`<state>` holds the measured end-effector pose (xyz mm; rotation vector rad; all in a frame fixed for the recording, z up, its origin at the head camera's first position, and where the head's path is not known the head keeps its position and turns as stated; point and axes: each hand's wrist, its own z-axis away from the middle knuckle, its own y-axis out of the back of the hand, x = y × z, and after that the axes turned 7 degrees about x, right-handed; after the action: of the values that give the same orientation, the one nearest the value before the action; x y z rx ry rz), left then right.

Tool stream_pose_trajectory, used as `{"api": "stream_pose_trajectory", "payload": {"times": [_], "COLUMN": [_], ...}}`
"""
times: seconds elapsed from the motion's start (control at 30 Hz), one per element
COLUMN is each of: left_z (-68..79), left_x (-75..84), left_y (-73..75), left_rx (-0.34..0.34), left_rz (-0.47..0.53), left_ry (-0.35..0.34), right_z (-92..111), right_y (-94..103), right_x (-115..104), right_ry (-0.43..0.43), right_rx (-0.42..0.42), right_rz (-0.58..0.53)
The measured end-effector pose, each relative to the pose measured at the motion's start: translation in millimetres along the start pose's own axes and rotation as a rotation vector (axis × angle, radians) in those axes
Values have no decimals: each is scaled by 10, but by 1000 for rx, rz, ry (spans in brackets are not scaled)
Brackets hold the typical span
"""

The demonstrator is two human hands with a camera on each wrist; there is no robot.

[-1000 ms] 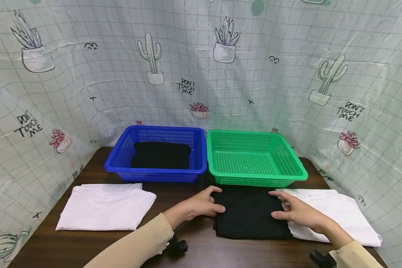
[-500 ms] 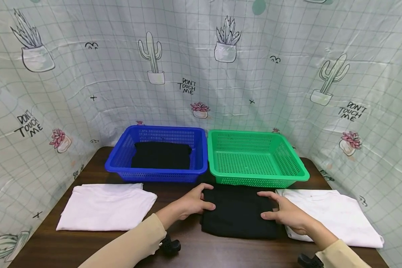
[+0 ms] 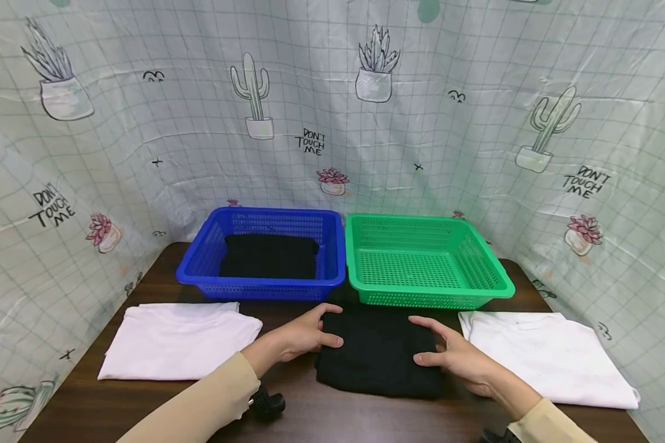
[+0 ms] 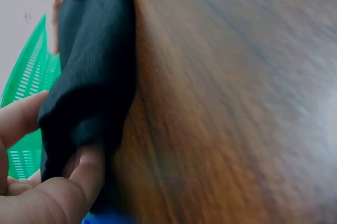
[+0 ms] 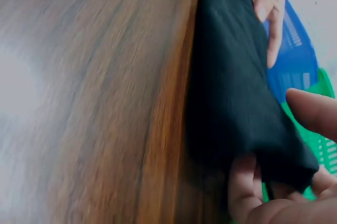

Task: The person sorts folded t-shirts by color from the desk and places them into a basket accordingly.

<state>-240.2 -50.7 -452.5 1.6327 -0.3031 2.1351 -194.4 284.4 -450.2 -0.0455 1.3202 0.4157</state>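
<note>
A folded black T-shirt (image 3: 379, 354) is held between my two hands, close over the tabletop in front of the green basket. My left hand (image 3: 305, 335) grips its left side, thumb on top and fingers tucked under the cloth, as the left wrist view shows at the fold (image 4: 87, 84). On the opposite side my right hand (image 3: 462, 360) does the same. In the right wrist view, fingers (image 5: 243, 184) reach beneath the black T-shirt (image 5: 231, 77) while the thumb (image 5: 313, 111) lies over it.
At the back stand a blue basket (image 3: 260, 283) with folded black cloth (image 3: 268, 257) inside and a green basket (image 3: 429, 295) beside it. Folded white T-shirts lie at the left (image 3: 180, 341) and right (image 3: 554, 360) of the brown table (image 3: 332, 424). A patterned curtain (image 3: 199, 166) surrounds the table.
Both hands have moved left together with the black T-shirt, away from the white T-shirt at the right. The baskets and white T-shirts stay in place.
</note>
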Motion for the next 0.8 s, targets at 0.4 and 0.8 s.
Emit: {"api": "stream_pose_trajectory", "payload": {"times": [0.4, 0.8], "left_z": [79, 409], "left_x": [-41, 94], "left_y": [114, 326], "left_rx": [21, 26], "left_rz": [43, 1], "left_ry": [9, -33], "right_z": [-117, -82], "right_y": [-186, -339], "right_x": [-8, -77], "right_ry": [118, 108], "right_rx": [-78, -28], "right_rz": [-97, -51]}}
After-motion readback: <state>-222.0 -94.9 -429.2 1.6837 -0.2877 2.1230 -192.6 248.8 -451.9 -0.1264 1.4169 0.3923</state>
